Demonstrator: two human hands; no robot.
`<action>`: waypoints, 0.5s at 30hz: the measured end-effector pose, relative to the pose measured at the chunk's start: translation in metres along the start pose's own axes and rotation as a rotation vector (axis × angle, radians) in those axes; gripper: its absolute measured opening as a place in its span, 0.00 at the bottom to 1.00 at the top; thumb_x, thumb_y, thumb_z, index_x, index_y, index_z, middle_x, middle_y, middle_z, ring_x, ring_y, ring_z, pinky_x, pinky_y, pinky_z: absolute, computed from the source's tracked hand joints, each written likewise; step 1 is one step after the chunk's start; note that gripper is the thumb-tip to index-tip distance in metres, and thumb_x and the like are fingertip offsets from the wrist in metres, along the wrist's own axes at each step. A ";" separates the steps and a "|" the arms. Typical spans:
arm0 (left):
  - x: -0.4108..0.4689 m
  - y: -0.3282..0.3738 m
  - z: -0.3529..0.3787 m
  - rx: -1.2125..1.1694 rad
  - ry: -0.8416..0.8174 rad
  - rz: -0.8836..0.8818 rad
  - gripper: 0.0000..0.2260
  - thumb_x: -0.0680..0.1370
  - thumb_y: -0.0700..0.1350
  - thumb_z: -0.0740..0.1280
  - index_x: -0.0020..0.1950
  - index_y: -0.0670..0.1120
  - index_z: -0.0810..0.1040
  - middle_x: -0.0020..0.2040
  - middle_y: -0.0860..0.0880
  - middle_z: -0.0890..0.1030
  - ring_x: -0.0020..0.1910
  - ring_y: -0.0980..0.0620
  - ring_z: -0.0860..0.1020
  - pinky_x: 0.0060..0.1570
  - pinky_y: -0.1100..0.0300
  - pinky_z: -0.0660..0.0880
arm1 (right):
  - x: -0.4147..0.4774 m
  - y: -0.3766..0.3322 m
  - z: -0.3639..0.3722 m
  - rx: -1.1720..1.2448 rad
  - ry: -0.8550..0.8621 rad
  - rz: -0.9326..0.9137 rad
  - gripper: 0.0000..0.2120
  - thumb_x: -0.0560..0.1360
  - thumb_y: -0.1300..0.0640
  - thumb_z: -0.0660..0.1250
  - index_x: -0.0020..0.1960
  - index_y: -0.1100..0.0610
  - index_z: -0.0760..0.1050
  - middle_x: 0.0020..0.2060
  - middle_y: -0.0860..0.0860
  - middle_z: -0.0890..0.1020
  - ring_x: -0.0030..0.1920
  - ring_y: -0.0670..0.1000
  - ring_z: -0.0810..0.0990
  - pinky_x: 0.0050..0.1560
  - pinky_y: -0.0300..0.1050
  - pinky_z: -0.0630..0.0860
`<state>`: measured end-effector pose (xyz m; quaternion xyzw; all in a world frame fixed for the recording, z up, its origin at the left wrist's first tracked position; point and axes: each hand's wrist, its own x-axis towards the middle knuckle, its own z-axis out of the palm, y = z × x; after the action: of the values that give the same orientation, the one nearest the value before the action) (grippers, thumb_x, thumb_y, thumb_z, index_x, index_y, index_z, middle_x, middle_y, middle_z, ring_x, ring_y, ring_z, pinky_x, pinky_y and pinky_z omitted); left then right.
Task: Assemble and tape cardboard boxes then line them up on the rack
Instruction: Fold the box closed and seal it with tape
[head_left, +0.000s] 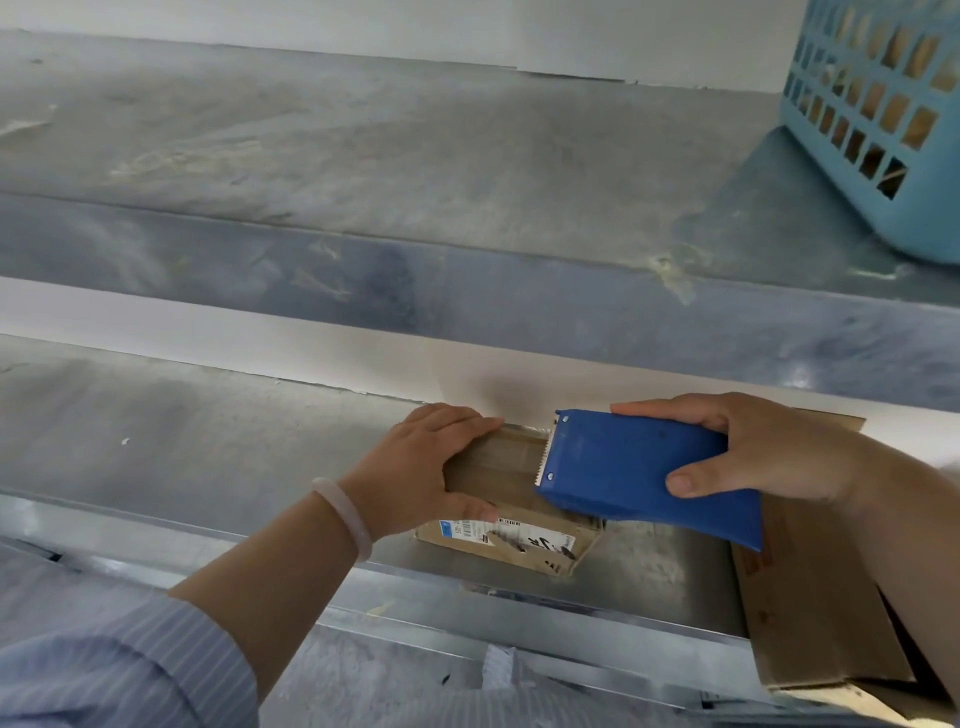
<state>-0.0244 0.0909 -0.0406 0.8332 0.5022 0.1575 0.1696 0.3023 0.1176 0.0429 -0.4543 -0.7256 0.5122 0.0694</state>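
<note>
A small cardboard box with a white shipping label on its front sits on the lower metal shelf of the rack. My left hand clasps the box's left end, fingers over the top and thumb on the front. My right hand holds a blue tape dispenser flat over the box's top, its toothed blade pointing left. Clear tape shows along the top seam beside the blade.
A larger cardboard box stands at the right on the same shelf, partly behind my right arm. A blue plastic basket holding cardboard sits on the upper shelf at the far right. A white wall lies behind the rack.
</note>
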 end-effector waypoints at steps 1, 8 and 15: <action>-0.001 0.000 0.000 -0.011 0.007 0.002 0.39 0.67 0.65 0.71 0.74 0.54 0.65 0.68 0.52 0.70 0.66 0.52 0.65 0.69 0.57 0.60 | -0.001 0.001 -0.001 0.017 -0.002 0.003 0.32 0.58 0.38 0.76 0.61 0.26 0.72 0.59 0.34 0.79 0.57 0.41 0.80 0.57 0.44 0.77; 0.000 0.000 -0.003 0.099 -0.063 0.040 0.38 0.70 0.67 0.65 0.76 0.52 0.61 0.69 0.51 0.69 0.66 0.51 0.65 0.69 0.55 0.62 | -0.007 0.001 -0.007 0.076 -0.043 -0.019 0.33 0.59 0.40 0.77 0.62 0.29 0.73 0.61 0.37 0.79 0.59 0.44 0.81 0.57 0.45 0.78; -0.004 0.001 -0.005 0.366 -0.116 0.124 0.40 0.74 0.71 0.52 0.79 0.48 0.52 0.73 0.49 0.66 0.69 0.47 0.65 0.70 0.52 0.62 | -0.011 0.003 0.002 0.036 -0.042 -0.017 0.32 0.58 0.39 0.76 0.60 0.26 0.72 0.59 0.33 0.79 0.57 0.39 0.80 0.51 0.33 0.77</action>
<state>-0.0276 0.0879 -0.0359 0.8872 0.4593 0.0257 0.0339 0.3089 0.1086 0.0438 -0.4359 -0.7214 0.5340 0.0668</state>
